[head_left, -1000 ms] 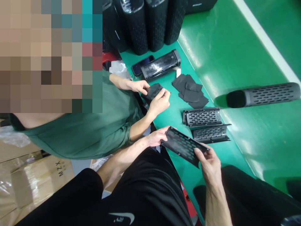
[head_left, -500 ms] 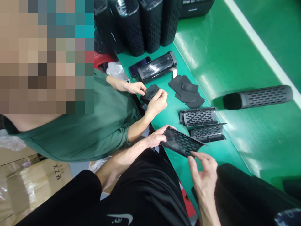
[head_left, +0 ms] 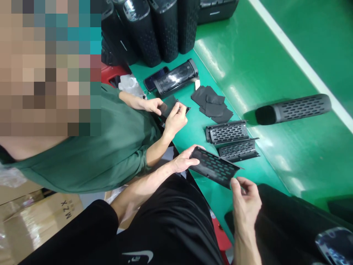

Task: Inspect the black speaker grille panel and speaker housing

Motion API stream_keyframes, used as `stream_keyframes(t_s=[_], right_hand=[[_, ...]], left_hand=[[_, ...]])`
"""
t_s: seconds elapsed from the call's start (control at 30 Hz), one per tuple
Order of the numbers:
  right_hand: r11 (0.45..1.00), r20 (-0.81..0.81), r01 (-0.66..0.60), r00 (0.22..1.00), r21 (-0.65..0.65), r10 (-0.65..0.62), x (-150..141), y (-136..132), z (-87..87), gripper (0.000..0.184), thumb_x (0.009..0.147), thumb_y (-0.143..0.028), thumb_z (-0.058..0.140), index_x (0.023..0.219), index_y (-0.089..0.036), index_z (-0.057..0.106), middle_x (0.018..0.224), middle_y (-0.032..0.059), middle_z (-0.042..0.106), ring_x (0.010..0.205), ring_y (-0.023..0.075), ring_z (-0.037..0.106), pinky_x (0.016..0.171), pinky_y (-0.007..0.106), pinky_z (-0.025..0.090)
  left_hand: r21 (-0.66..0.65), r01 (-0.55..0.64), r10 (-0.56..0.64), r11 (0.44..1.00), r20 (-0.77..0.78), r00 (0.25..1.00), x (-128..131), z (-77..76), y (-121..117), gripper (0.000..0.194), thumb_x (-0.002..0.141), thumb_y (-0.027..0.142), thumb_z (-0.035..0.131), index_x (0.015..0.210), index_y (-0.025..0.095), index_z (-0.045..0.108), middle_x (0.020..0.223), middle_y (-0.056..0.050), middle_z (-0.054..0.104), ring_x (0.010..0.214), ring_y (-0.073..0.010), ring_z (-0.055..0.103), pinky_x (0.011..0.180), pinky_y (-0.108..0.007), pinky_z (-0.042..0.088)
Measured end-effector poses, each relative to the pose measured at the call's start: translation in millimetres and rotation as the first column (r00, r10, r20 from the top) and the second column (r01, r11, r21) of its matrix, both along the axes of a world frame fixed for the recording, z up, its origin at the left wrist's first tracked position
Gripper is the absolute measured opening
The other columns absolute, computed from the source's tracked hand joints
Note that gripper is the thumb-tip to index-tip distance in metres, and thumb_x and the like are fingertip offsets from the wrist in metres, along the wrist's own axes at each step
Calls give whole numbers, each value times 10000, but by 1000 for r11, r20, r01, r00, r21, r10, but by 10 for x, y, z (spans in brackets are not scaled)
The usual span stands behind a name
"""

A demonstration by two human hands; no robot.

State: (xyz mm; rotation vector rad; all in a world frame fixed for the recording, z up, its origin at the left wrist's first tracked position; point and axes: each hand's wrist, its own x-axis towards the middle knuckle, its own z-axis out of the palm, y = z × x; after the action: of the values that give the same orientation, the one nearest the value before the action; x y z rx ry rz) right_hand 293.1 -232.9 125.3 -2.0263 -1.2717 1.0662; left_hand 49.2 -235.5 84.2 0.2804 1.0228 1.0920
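A black perforated speaker grille panel (head_left: pixel 216 166), curved like a trough, is held at its left end by my left hand (head_left: pixel 185 162), the thumb lying over the inner face. At the panel's lower right corner, my right hand (head_left: pixel 247 197) is closed in a pinch with thumb and forefinger. Whether anything thin lies between those fingertips is hidden. Just beyond, two similar grille panels (head_left: pixel 227 132) rest on the green tabletop (head_left: pixel 213 197). To the left, a co-worker's hands (head_left: pixel 176 119) hold a dark panel and a black sheet (head_left: pixel 169 105).
Black fabric-like sheets (head_left: pixel 213 105) are piled beside a shiny black speaker part (head_left: pixel 176 78) and a phone (head_left: pixel 156 78). Tall black speakers (head_left: pixel 165 31) stand at the back. A perforated cylindrical speaker (head_left: pixel 298 109) lies right, and a large black speaker (head_left: pixel 281 217) sits near my right arm.
My right hand has slid right along the panel's lower edge to its corner. The co-worker's hands have shifted the black sheet over their panel. The whole view has moved slightly.
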Motion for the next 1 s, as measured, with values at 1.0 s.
stream_keyframes(t_s=[1.0], right_hand=[[922,-560,139,758,-362,-334,61,25,-55,501,589,-555,964,803,-203,680,674,-29,589,528,111,489,449,233,403]], left_hand=[[-85,85,-61,993,255,965,85,-8,28,451,766,245,727,1186,223,564,901,-29,728,655,-225,718,535,-339,601]])
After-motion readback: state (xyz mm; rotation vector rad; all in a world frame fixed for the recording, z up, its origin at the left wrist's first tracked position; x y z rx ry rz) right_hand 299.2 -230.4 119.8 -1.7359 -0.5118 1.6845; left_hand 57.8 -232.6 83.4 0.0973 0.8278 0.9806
